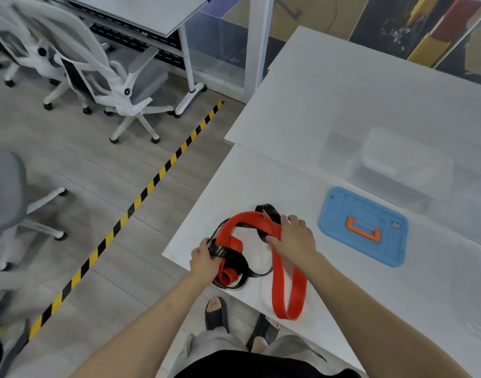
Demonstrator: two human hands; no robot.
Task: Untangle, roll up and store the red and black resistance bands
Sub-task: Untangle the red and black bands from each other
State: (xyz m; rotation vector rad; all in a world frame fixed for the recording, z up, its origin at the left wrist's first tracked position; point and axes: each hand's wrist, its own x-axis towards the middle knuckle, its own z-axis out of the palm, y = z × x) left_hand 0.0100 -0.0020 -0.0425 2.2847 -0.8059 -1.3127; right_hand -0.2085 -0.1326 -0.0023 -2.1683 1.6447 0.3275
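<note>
Our left hand [205, 259] fingers pinch the black resistance band [225, 251]; our right hand [295, 238] fingers grip the red resistance band [277, 282]. The clear bin [397, 170] holds nothing.

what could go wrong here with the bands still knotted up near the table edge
1. The red band and black band are still wound through each other; the left hand and right hand pulling apart may tighten the tangle rather than free it.
2. The red loop hangs past the edge of the table, so the bundle might slide off.
3. A stretched band may snap back at the hands.
</note>
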